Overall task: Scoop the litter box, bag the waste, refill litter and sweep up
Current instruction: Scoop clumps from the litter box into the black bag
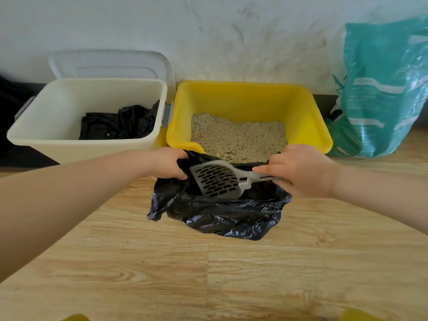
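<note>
One scoop [217, 180] gripped by right hand [301, 170], left hand [168, 164] fingers pinching one black bag [220, 216], two tubs

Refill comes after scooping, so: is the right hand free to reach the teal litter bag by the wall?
Probably not yet: the right hand holds the scoop over the black bag. The path to the teal litter bag looks open.

Both bare forearms extend forward, converging toward centre. Left hand [168, 163]: fingers curled, pinching the bag [215, 212] rim, thumb on top. Right hand [298, 170]: fingers curled around the scoop [217, 179] handle, index finger extended along it, back of hand up.
</note>
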